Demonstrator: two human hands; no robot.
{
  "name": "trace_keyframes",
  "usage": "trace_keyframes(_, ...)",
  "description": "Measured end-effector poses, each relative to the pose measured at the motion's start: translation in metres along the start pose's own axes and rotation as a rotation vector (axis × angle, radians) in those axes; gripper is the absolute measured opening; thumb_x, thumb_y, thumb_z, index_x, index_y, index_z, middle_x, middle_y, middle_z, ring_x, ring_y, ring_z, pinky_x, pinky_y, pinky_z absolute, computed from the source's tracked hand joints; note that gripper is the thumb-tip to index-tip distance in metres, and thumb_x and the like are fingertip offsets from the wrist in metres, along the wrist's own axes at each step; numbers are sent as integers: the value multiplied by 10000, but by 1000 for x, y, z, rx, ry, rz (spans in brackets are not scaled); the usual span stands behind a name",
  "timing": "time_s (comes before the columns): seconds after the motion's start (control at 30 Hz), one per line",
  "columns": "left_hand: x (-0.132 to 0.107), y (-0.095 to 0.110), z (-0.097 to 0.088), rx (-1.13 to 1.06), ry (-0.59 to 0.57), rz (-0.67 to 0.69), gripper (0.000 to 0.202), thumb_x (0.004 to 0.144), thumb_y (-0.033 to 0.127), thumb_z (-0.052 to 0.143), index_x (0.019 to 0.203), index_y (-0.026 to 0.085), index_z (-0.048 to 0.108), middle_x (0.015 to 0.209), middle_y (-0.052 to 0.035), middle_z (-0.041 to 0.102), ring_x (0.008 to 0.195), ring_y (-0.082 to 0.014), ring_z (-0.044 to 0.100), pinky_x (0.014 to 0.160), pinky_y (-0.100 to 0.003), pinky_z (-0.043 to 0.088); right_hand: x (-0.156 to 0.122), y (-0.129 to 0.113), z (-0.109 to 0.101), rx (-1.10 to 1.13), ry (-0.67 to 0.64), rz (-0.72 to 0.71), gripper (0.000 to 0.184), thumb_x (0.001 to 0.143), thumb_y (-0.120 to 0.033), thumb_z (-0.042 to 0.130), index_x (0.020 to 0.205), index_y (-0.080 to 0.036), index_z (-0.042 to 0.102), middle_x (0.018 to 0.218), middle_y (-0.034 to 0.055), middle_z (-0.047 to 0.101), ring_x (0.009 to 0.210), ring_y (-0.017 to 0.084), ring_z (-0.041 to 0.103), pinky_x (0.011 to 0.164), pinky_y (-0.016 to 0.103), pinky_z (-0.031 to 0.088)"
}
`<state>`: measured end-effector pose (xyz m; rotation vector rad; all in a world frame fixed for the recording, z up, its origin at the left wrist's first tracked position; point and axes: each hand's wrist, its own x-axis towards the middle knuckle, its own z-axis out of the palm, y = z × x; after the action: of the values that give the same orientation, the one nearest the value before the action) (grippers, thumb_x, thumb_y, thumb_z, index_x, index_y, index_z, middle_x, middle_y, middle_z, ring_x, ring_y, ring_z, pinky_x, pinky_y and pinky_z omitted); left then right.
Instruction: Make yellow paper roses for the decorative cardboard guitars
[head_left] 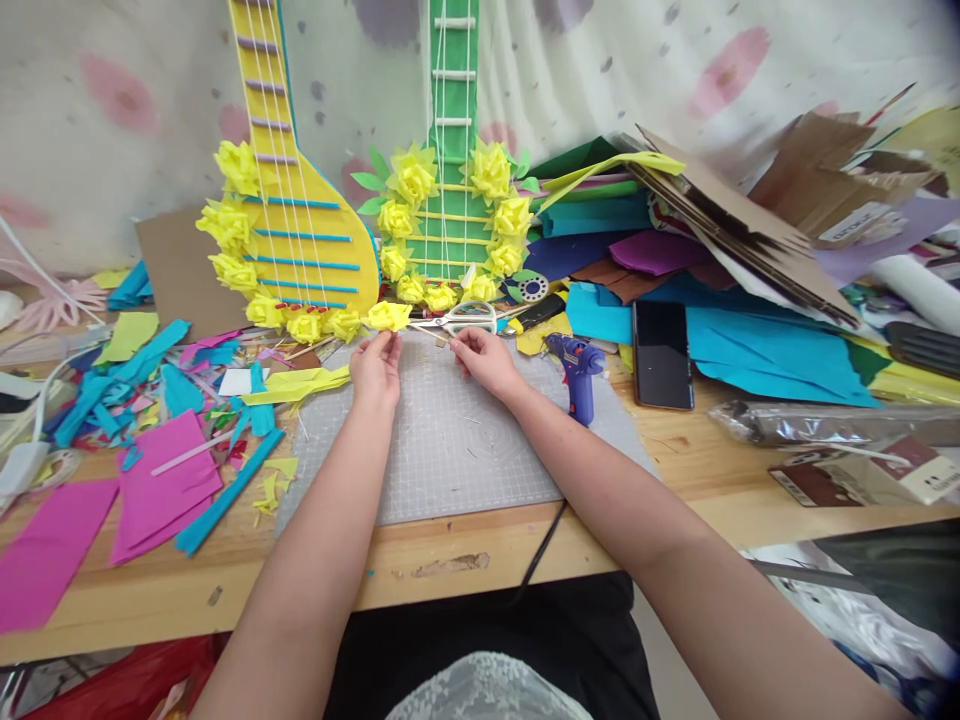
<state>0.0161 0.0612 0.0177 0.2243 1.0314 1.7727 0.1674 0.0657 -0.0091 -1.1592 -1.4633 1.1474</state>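
The wooden table (465,565) is buried in crepe scraps, with two cardboard guitars propped at the far side. The yellow guitar (315,230) has crinkly paper roses along its near edge, and the green guitar (450,130) looks fully ringed. Over the gridded grey cutting mat (450,450), the left hand (377,368) pinches a yellow rose (388,316) at the row's right end, so it's probably nearly done. The right hand (487,362) is closed on a small tan bit beside the scissors (459,318).
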Motion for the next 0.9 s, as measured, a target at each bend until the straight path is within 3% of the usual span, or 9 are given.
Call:
trace_keyframes(0.17,-4,-3,1,52,-20,13,233,656,15,562,695,178,401,623,40,591,626,-61,604,717,-199,487,1,-8,-1,397,88,79,212,763,-368,548,713,-202,426,667,-33,542,557,78,533,529,226,479)
trace_keyframes(0.27,-16,-14,4,155,-78,53,330,611,13,592,763,198,364,650,51,599,648,-93,614,695,-249,490,2,-12,-1,685,43,164,206,769,-334,556,726,-203,402,826,-18,555,678,94,577,654,289,512)
trace_keyframes(0.33,-23,-22,5,266,-161,94,374,584,35,621,783,204,352,685,41,613,683,-114,621,666,-260,490,2,-13,0,755,19,209,190,779,-310,541,727,-203,394,852,-15,545,699,104,574,665,309,510)
trace_keyframes(0.47,-30,-28,1,504,-400,124,385,543,101,673,779,193,384,686,38,605,666,-117,609,596,-236,479,4,-8,2,632,107,230,153,809,-318,478,745,-208,393,808,-19,504,689,104,531,613,286,487)
trace_keyframes(0.57,-29,-20,-1,604,-514,37,325,551,126,665,776,174,435,691,27,600,681,-131,619,584,-241,488,7,0,2,483,160,178,155,808,-337,458,744,-211,392,782,-25,460,679,95,491,597,253,456)
trace_keyframes(0.63,-27,-11,-1,630,-520,-29,252,587,135,628,766,163,455,712,6,612,698,-149,633,584,-257,497,10,4,1,373,179,117,156,802,-344,453,744,-211,396,767,-26,441,678,91,467,599,236,433)
trace_keyframes(0.73,-25,0,2,614,-438,-76,136,660,164,570,732,156,456,724,-20,624,686,-147,638,602,-268,503,13,9,-2,209,184,46,159,801,-359,440,752,-213,401,729,-29,418,644,90,428,591,229,398)
trace_keyframes(0.9,-26,7,8,680,-457,-112,164,706,249,606,730,152,477,700,-29,619,663,-137,630,630,-276,506,14,10,-5,70,188,-35,133,810,-328,414,755,-208,399,727,-25,429,681,101,427,664,250,377)
